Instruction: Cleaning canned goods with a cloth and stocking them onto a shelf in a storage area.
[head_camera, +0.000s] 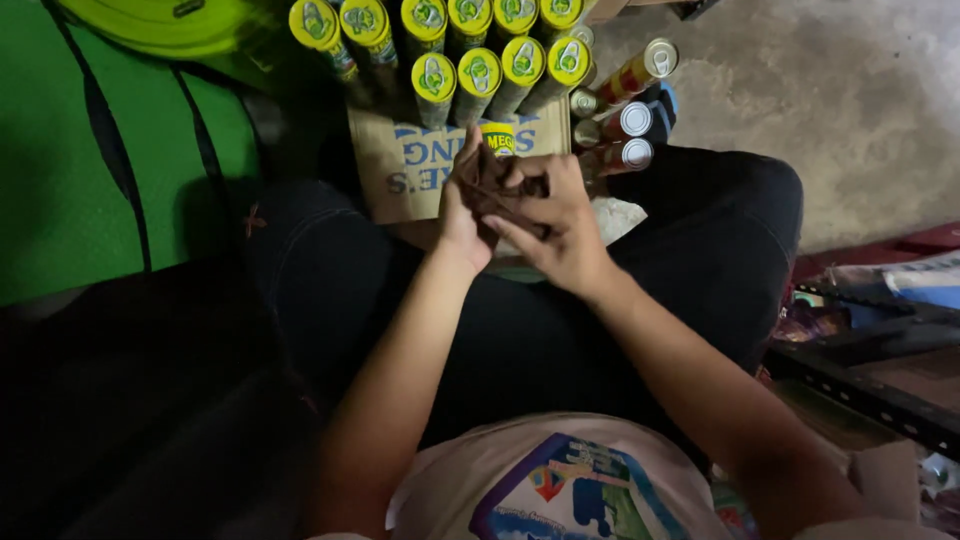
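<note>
Over my lap, my left hand (462, 205) and right hand (560, 225) both clench a dark brown wad (497, 192), unfinished, just before the yellow-topped cans (478, 72) standing on cardboard (400, 165).

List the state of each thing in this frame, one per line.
Left hand: closed on the brown piece, above the lap.
Right hand: closed on the same piece, fingers overlapping the left hand.
Brown piece: crumpled, held between both hands.
Yellow-lid cans: sealed, packed in rows.
Silver-lid cans: sealed, lying on their sides.
Cardboard: standing in front of the cans.
</note>
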